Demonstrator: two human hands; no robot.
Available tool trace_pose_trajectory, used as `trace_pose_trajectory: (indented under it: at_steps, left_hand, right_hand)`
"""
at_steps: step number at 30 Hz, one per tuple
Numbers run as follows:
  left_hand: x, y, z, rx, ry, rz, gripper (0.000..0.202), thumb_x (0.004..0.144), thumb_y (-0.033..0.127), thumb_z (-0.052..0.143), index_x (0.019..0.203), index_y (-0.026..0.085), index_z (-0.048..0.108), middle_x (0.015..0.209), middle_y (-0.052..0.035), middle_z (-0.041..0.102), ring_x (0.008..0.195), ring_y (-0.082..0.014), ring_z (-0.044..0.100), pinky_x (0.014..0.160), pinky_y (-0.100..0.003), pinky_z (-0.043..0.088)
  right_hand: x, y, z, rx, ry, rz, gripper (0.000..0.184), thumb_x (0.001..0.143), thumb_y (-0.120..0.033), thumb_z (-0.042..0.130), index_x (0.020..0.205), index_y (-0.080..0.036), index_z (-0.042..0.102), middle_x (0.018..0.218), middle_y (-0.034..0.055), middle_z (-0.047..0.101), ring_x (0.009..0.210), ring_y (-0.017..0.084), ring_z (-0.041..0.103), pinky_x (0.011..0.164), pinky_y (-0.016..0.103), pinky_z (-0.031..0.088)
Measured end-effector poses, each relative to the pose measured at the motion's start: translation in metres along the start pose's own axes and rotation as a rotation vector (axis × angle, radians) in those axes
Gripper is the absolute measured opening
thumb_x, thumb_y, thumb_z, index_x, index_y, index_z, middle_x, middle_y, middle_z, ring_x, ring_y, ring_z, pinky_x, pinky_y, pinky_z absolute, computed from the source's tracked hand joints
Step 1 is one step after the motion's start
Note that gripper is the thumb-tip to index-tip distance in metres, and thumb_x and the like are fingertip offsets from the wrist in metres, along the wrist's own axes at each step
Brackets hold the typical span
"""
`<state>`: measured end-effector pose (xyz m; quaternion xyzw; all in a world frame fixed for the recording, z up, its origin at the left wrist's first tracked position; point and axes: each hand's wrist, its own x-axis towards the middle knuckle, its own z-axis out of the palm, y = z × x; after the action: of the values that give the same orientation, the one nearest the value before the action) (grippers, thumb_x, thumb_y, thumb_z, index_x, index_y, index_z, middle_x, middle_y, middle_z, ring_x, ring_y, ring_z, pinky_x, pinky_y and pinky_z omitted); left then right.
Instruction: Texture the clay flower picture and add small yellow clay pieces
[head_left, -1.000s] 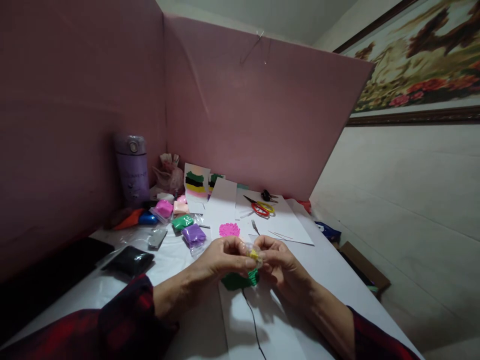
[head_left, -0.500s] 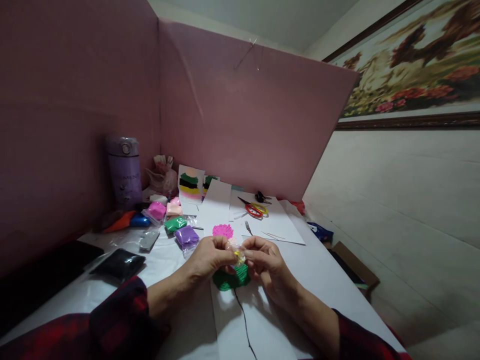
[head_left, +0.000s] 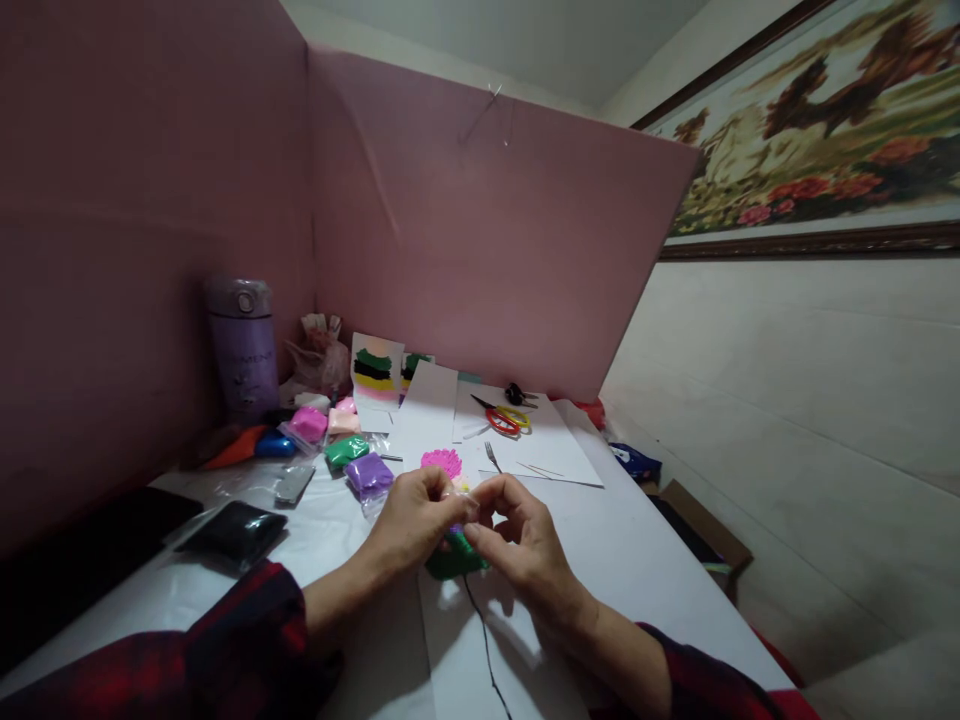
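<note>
My left hand (head_left: 414,520) and my right hand (head_left: 517,538) meet fingertip to fingertip above a white sheet (head_left: 480,640). Both pinch a small clear plastic packet (head_left: 459,492), mostly hidden between the fingers. Under the hands lies a flat green clay shape (head_left: 450,560) with a thin black line (head_left: 484,650) running down from it. A pink clay flower shape (head_left: 441,461) lies just beyond the hands.
Bags of coloured clay (head_left: 367,472) lie at the left near a purple flask (head_left: 244,345). A small fork (head_left: 491,456) and red-and-yellow scissors (head_left: 504,418) rest on paper behind. Black pouches (head_left: 236,530) sit at the left. Pink panels (head_left: 487,250) wall the table's back.
The view has drifted, so everything sits a little further left. My hands have closed tighter over the packet, and its yellow content no longer shows.
</note>
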<state>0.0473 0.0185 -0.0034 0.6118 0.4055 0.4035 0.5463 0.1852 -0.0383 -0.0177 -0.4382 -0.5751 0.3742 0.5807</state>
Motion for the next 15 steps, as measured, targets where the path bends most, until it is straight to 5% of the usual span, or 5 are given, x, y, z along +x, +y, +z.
trace_pose_trajectory:
  at_steps: [5, 8, 15]
  left_hand:
    - [0.003, -0.004, -0.006, -0.171, -0.279, 0.075, 0.029, 0.052, 0.025, 0.074, 0.071, 0.017, 0.053, 0.066, 0.003, 0.059, 0.059, -0.0114, 0.056, 0.056, -0.026, 0.046]
    - [0.006, -0.01, -0.005, -0.197, -0.239, 0.091, 0.031, 0.052, 0.025, 0.075, 0.069, 0.018, 0.05, 0.066, 0.0042, 0.056, 0.061, -0.0104, 0.054, 0.059, -0.026, 0.044]
    - [0.005, -0.011, 0.0, -0.15, -0.068, 0.099, 0.031, 0.06, 0.035, 0.073, 0.067, 0.018, 0.048, 0.06, 0.0054, 0.053, 0.056, -0.0111, 0.053, 0.056, -0.027, 0.044]
  right_hand:
    - [0.012, -0.006, -0.008, 0.332, 0.11, 0.3, 0.023, 0.059, -0.02, 0.078, 0.073, -0.016, 0.061, 0.063, -0.0033, 0.058, 0.047, 0.006, 0.045, 0.039, 0.017, 0.028]
    - [0.017, -0.008, -0.011, 0.454, 0.078, 0.44, 0.025, 0.055, -0.017, 0.079, 0.074, -0.015, 0.062, 0.061, -0.0021, 0.06, 0.045, 0.006, 0.045, 0.037, 0.016, 0.025]
    - [0.017, -0.008, -0.01, 0.573, 0.056, 0.515, 0.03, 0.055, -0.014, 0.083, 0.08, -0.012, 0.066, 0.065, 0.0011, 0.064, 0.049, 0.007, 0.051, 0.036, 0.014, 0.029]
